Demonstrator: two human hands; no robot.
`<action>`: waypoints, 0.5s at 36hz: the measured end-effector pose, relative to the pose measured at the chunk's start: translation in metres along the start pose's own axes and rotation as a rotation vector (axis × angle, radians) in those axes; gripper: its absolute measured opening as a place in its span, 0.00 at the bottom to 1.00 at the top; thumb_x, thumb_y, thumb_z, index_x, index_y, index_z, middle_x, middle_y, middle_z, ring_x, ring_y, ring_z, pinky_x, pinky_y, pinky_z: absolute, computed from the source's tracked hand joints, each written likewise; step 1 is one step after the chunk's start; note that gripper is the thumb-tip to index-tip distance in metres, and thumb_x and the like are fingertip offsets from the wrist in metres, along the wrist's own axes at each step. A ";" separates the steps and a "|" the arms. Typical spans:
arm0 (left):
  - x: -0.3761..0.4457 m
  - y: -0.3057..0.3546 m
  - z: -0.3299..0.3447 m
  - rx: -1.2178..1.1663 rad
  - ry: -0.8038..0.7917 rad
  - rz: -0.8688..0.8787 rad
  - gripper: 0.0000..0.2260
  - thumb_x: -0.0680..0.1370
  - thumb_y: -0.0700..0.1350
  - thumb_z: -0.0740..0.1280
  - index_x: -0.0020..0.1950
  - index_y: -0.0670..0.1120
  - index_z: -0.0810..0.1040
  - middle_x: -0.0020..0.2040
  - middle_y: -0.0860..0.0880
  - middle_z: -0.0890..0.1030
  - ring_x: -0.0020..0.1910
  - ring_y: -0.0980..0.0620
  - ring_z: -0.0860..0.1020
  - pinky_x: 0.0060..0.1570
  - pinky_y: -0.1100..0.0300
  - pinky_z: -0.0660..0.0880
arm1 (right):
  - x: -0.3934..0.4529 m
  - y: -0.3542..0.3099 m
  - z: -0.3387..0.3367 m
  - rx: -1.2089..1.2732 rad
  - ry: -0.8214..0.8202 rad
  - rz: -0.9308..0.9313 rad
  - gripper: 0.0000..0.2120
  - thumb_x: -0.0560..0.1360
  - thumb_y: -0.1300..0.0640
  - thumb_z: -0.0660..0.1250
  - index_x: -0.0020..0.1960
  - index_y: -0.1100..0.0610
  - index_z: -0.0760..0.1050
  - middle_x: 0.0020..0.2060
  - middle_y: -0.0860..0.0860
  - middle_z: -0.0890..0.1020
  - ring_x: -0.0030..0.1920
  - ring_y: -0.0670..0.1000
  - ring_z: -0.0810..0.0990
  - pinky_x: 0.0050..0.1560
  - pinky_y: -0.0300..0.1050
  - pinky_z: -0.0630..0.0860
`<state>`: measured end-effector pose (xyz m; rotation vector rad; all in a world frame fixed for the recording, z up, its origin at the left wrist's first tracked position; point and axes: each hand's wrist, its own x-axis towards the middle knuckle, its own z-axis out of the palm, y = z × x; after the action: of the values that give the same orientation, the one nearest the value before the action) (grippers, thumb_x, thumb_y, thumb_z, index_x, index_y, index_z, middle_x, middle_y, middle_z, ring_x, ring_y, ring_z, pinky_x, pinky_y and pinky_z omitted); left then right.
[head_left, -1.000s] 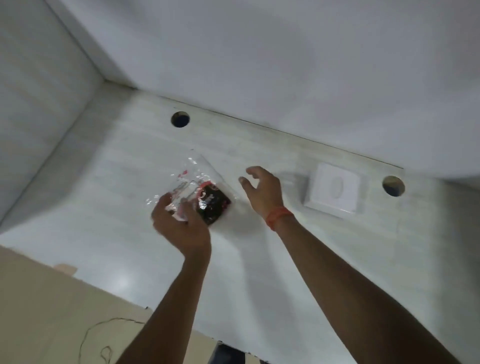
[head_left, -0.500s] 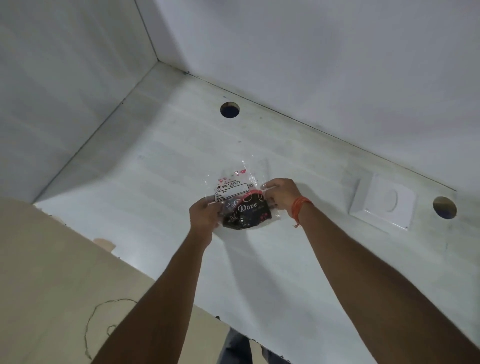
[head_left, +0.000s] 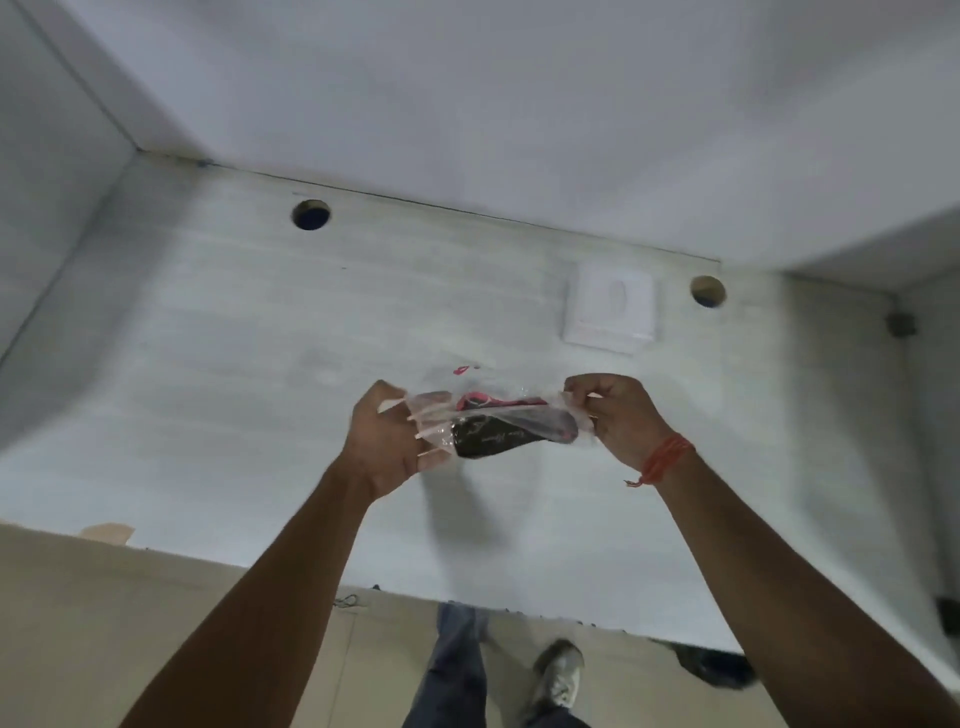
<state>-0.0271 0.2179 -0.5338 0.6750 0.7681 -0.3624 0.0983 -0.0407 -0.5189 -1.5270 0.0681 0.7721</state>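
A clear plastic bag (head_left: 441, 415) with pink print holds a dark brown packet (head_left: 498, 439) with a pink edge. Both hands hold the bag in the air above the white desk (head_left: 208, 395). My left hand (head_left: 387, 441) grips the bag's left edge with its fingers curled into the plastic. At the bag's right edge my right hand (head_left: 621, 421) pinches the plastic; a red thread band sits on that wrist. The bag is stretched flat between the two hands, and the packet lies tilted inside it.
A white square box (head_left: 613, 309) lies on the desk near the back wall. Two round cable holes (head_left: 310, 214) (head_left: 707, 291) pierce the desk along the back. Walls close in the desk at left and right. Below the desk's front edge are the tan floor and my shoe (head_left: 558, 675).
The left hand alone held the bag a second ago; the right hand then took its other side. Both hands have since lifted it and pulled it wider and flatter, and the camera turned right.
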 end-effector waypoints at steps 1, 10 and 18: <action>0.001 -0.005 0.010 0.104 -0.039 -0.040 0.17 0.68 0.51 0.66 0.50 0.43 0.85 0.52 0.41 0.84 0.49 0.41 0.81 0.53 0.46 0.77 | -0.008 -0.001 -0.007 -0.005 -0.035 0.003 0.26 0.70 0.82 0.57 0.27 0.57 0.78 0.34 0.48 0.81 0.36 0.45 0.82 0.37 0.35 0.76; -0.018 -0.171 0.121 0.731 -0.290 -0.142 0.06 0.73 0.34 0.69 0.43 0.43 0.83 0.38 0.44 0.81 0.35 0.50 0.79 0.39 0.60 0.75 | -0.160 0.051 -0.124 0.210 0.092 0.114 0.28 0.65 0.56 0.75 0.63 0.56 0.73 0.54 0.55 0.81 0.46 0.54 0.83 0.44 0.50 0.78; -0.067 -0.357 0.159 0.689 -0.044 -0.049 0.08 0.74 0.34 0.70 0.51 0.44 0.79 0.38 0.45 0.81 0.28 0.53 0.81 0.27 0.62 0.76 | -0.323 0.157 -0.149 0.310 0.096 0.275 0.19 0.77 0.39 0.62 0.57 0.51 0.80 0.51 0.50 0.85 0.51 0.56 0.84 0.58 0.59 0.78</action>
<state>-0.1797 -0.1471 -0.5519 1.2892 0.6114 -0.6974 -0.1630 -0.3286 -0.5068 -1.2706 0.4573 0.8599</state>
